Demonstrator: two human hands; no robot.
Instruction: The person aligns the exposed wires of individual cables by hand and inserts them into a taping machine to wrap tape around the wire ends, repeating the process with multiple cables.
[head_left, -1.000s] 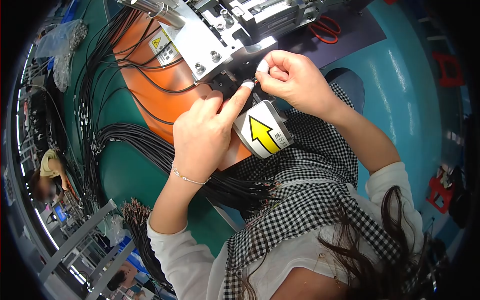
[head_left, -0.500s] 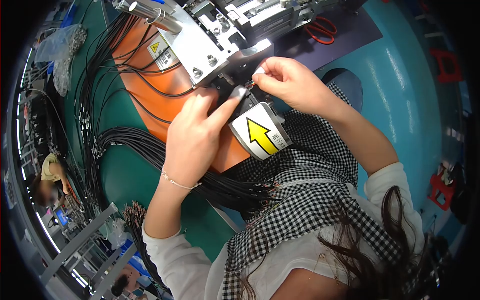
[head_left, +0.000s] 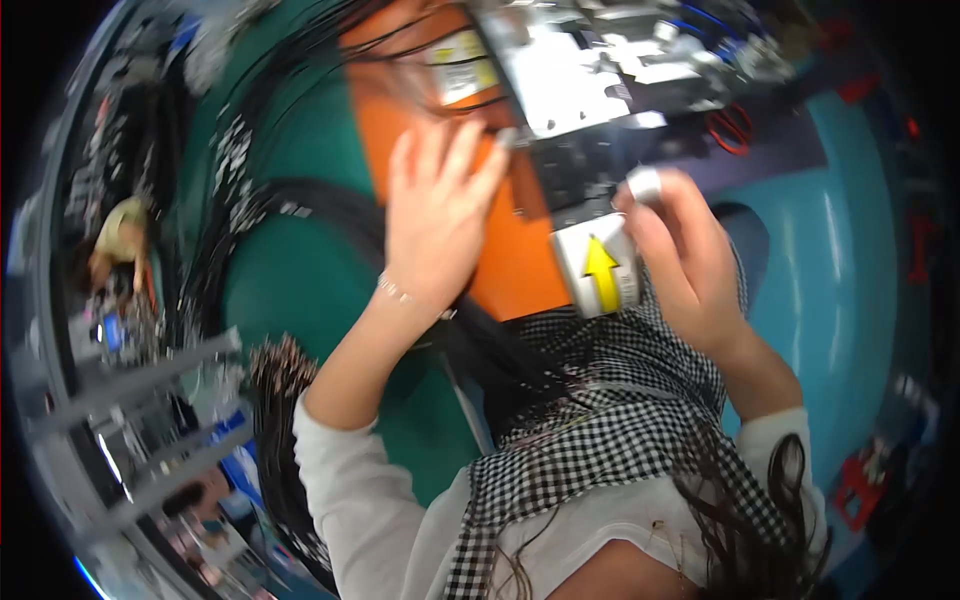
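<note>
My left hand (head_left: 437,210) is over the orange panel (head_left: 520,255), its fingers spread apart and nothing seen in them. At the right, my right hand (head_left: 685,255) is beside the white cover with a yellow arrow (head_left: 600,268), thumb and forefinger curled near each other; what lies between them is blurred. White wrapping shows on a fingertip of each hand. Behind the cover stands the metal machine (head_left: 565,75), with a dark part (head_left: 575,170) on its near side. Black cables (head_left: 345,205) run across the green surface to the lap.
Red-handled scissors (head_left: 729,130) lie on a dark mat (head_left: 790,145) right of the machine. Thin black cables cross the orange panel's far end. A cable bundle with bare ends (head_left: 285,365) hangs at the left. Another person (head_left: 122,240) is at the far left.
The view has turned and shifted. My left hand has drawn back from the dark part and its fingers have spread. My right hand has come down beside the arrow cover.
</note>
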